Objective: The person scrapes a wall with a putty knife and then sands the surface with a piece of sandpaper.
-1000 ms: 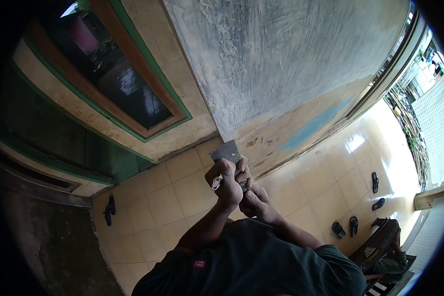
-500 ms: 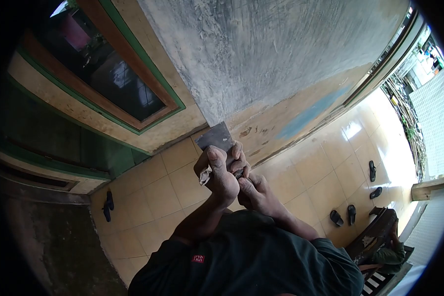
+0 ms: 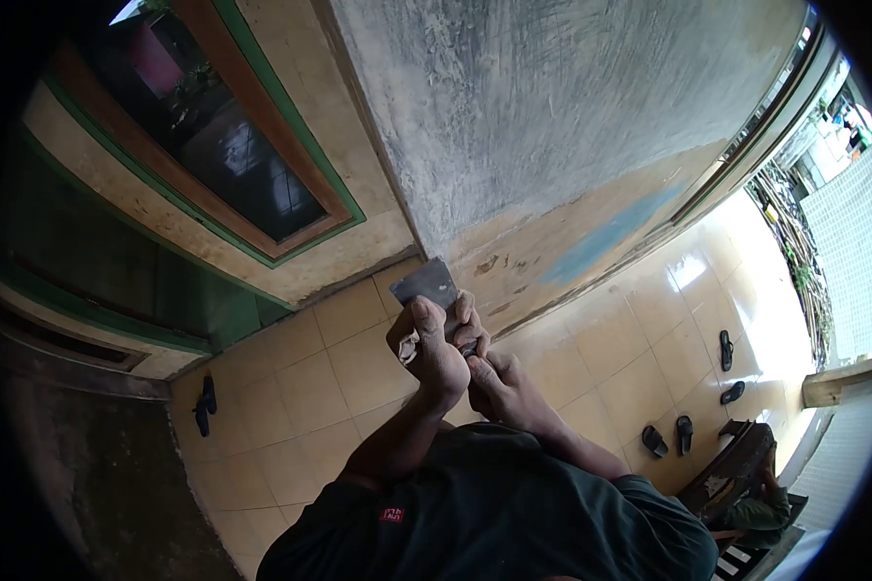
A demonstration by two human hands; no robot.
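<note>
In the head view, a flat dark grey scraper (image 3: 426, 283) sticks out beyond my fingers, its broad blade towards the wall corner. My left hand (image 3: 434, 356) is closed around it, thumb laid along the near side. A crumpled whitish scrap (image 3: 409, 348) shows at the outer side of this hand. Close against it, my right hand (image 3: 502, 389) is closed, with thumb and fingers pinched by a small dark thing (image 3: 469, 349) that I cannot make out. Pale dust coats the fingers of both hands.
Ahead rises a wall (image 3: 552, 107) with a grey-white smeared coat above bare beige. A green-framed window (image 3: 262, 165) is at left. Black sandals (image 3: 686, 436) lie on the tiled floor (image 3: 358, 373). At lower right, a person's arm (image 3: 761, 508) rests by a dark bench (image 3: 736, 474).
The view has shifted slightly, and the hands with the scraper sit a little lower in it. Both hands keep nearly the same grip.
</note>
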